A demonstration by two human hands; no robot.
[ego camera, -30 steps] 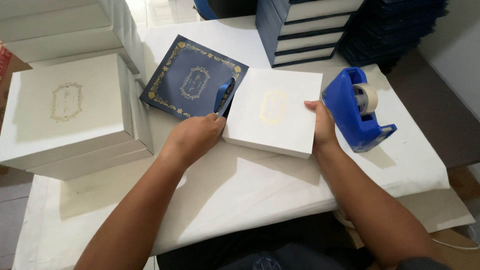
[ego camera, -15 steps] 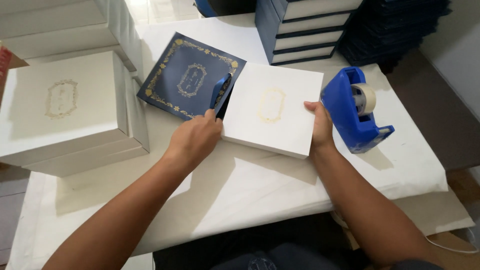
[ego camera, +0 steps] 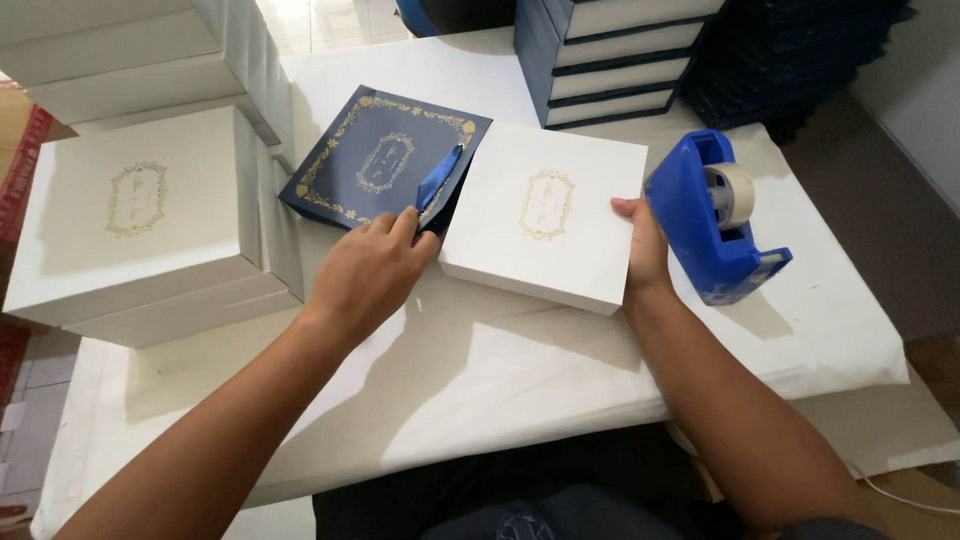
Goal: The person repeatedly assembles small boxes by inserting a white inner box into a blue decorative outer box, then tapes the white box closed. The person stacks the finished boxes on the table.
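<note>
Head view: my left hand (ego camera: 368, 272) pinched blue ribbon (ego camera: 438, 180) at edge of navy lid (ego camera: 385, 158), fingers closed narrow on it. My right hand (ego camera: 643, 250) gripped white box (ego camera: 545, 213) right edge, steadying it. Tape dispenser (ego camera: 712, 215) just right of fingers, within reach.

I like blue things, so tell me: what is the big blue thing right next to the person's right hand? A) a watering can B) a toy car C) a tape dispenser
C: the blue tape dispenser holds a roll of tape and stands beside the right hand.
</note>
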